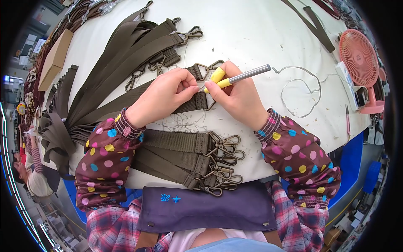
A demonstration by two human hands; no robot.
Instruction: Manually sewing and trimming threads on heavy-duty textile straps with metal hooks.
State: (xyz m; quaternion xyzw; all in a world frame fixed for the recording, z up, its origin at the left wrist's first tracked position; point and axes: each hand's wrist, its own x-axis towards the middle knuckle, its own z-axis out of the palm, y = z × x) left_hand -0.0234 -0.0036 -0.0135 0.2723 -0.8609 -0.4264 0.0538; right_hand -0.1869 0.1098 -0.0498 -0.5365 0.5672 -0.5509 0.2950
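My right hand (pixel 235 98) grips a yellow-and-grey pen-shaped tool (pixel 249 73) with a cord trailing from its upper end; a yellow covering (pixel 218 74) is on one finger. The tool's tip is at the stitched end of an olive webbing strap (pixel 189 102) with a metal ring. My left hand (pixel 168 92) has its fingers pinched there, holding something too small to make out, probably hidden thread or strap. Other straps (pixel 168 143) with clustered metal swivel hooks (pixel 224 151) lie below my hands, among loose threads; more straps (pixel 109 71) fan out at upper left.
A pink fan (pixel 357 56), white power strip (pixel 343 86) and small scissors (pixel 347 119) are at the table's right (pixel 273 38). A cardboard box (pixel 54 59) sits at left. Another person (pixel 33 178) is beyond the left edge. Blue containers (pixel 352 159) stand below the table.
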